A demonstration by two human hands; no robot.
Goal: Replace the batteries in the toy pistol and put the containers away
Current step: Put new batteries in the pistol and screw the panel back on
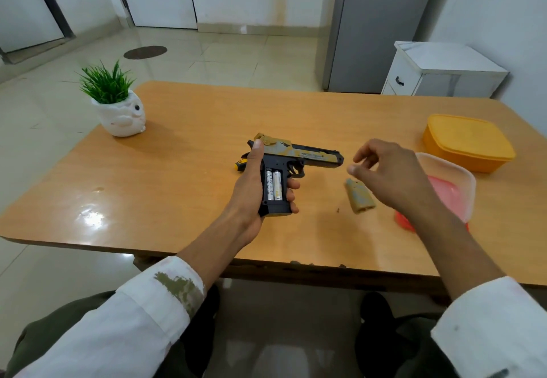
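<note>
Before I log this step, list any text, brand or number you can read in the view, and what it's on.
Nothing here reads clearly.
Toy pistol slide: a line of dark print, too small and blurred to read.
Left battery in the open grip: dark markings, possibly handwritten, illegible.
Right battery: small marks, illegible.
Battery cover, yellow container and plant pot: no text visible.
</note>
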